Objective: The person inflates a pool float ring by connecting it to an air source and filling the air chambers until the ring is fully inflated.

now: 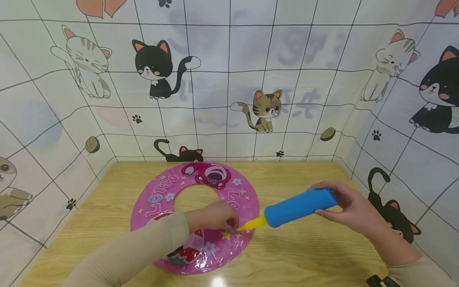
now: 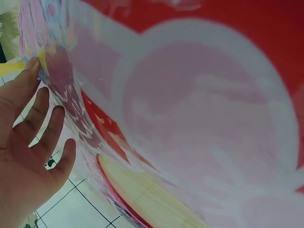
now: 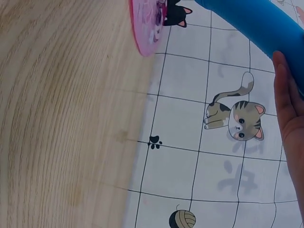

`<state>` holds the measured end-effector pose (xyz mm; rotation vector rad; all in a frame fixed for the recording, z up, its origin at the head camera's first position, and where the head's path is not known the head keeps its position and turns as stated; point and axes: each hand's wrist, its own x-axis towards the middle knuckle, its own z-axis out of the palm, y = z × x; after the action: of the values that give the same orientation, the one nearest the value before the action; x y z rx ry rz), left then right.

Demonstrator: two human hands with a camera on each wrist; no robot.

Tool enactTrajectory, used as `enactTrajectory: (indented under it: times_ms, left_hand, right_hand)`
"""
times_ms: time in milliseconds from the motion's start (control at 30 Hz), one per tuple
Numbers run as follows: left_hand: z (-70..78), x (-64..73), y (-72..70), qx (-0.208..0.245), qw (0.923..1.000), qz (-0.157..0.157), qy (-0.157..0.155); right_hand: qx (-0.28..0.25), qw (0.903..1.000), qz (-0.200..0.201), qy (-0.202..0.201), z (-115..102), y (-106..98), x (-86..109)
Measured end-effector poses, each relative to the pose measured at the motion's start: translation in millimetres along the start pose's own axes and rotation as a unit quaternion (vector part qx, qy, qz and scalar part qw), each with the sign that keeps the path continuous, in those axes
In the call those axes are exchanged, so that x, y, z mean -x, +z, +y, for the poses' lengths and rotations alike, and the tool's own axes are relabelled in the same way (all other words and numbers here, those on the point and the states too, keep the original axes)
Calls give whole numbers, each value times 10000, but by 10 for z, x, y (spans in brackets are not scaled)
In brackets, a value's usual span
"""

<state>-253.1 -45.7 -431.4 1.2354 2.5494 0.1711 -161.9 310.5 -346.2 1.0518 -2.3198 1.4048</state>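
A pink inflatable swim ring [image 1: 247,191], printed with a bear and strawberries, lies on the table. My left hand [image 1: 215,217] reaches across it and pinches its small valve [image 1: 234,230] at the right side; in the left wrist view the hand's [image 2: 35,147] other fingers are spread apart. The yellow nozzle [image 1: 252,224] of a blue hand air pump [image 1: 297,208] meets the valve; how deep it sits is hidden by the fingers. My right hand [image 1: 353,207] grips the pump's far end between thumb and fingers, holding it tilted above the table. The right wrist view shows the blue barrel [image 3: 259,23] beside the fingers [image 3: 284,90].
The light wood table [image 1: 301,255] reaches back to a white gridded wall covering [image 1: 211,87] with cartoon cats, which also closes in the left and right sides. A dark object [image 1: 381,281] shows by the right sleeve at the bottom edge.
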Motion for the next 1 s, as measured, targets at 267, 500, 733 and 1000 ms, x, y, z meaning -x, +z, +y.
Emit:
enactTrajectory:
  times_ms: [267, 500, 733, 1000]
  left_hand:
    - [21, 25, -19, -383, 9991, 127, 113]
    - [17, 35, -6, -442, 9987, 219, 149]
    - [49, 41, -27, -674, 9971, 234, 258]
    - [82, 28, -42, -894, 9950, 202, 390]
  right_hand:
    - [28, 9998, 160, -111, -34, 94, 4]
    - [303, 9992, 195, -160, 11, 104, 13]
    - [752, 9966, 308, -158, -20, 123, 7]
    - [1223, 9915, 80, -433, -133, 128, -156]
